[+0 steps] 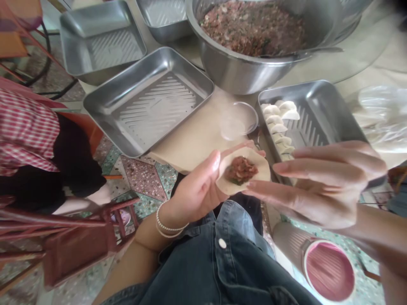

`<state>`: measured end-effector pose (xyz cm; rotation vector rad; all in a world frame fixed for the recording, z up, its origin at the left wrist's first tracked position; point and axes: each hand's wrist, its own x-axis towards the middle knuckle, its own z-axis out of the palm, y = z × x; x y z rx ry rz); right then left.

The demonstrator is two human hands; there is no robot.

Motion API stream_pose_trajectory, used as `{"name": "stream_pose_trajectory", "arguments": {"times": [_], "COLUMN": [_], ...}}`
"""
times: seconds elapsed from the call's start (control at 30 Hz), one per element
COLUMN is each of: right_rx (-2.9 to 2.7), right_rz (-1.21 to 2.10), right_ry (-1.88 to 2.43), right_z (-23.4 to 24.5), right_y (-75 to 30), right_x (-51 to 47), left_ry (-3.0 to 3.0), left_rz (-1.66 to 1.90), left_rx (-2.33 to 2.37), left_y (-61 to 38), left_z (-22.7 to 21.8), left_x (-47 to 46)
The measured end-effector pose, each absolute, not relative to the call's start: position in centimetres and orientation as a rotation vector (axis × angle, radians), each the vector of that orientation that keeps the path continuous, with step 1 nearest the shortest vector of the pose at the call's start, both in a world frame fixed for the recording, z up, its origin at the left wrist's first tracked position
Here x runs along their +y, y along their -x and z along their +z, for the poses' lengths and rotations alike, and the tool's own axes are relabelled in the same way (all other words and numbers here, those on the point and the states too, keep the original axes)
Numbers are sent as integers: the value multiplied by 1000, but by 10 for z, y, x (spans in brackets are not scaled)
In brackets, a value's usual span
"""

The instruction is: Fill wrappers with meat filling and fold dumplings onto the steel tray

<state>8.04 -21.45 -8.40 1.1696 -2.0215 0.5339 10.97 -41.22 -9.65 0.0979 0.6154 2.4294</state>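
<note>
My left hand cups a round, flat dumpling wrapper in its palm and fingers, with the thumb near its left edge. A lump of reddish meat filling with green bits sits in the middle of the wrapper, which is unfolded. From the right comes my right hand, its fingers stretched out and apart. One of its fingertips reaches the wrapper's lower right edge, close to the filling. Beyond the right hand, folded dumplings line the left side of a metal tray; the hand hides part of that tray.
A large metal bowl of meat filling stands at the back, a spoon handle on its rim. Metal trays stand to the left. A clear round lid lies nearby. Below right is a pink-lined bin; a seated person is at left.
</note>
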Motion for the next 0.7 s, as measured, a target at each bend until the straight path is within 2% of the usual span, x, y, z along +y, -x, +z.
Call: {"name": "stream_pose_trajectory", "arguments": {"times": [0.3,0.5,0.7], "right_rx": [-2300,-2222,-2489], "right_rz": [750,618,371], "right_ry": [-911,-1076,-1216], "right_z": [-72,-78,-81], "right_y": [-84,-79,-64], "right_x": [-225,-221,-196], "left_ry": [-323,-397,-250], "left_rz": [2265,2199,2393], "left_rx": [960,1041,711], "left_y": [-111,-109,-104], "left_z": [-85,-84,-98], "left_x": [-417,-421,-406]}}
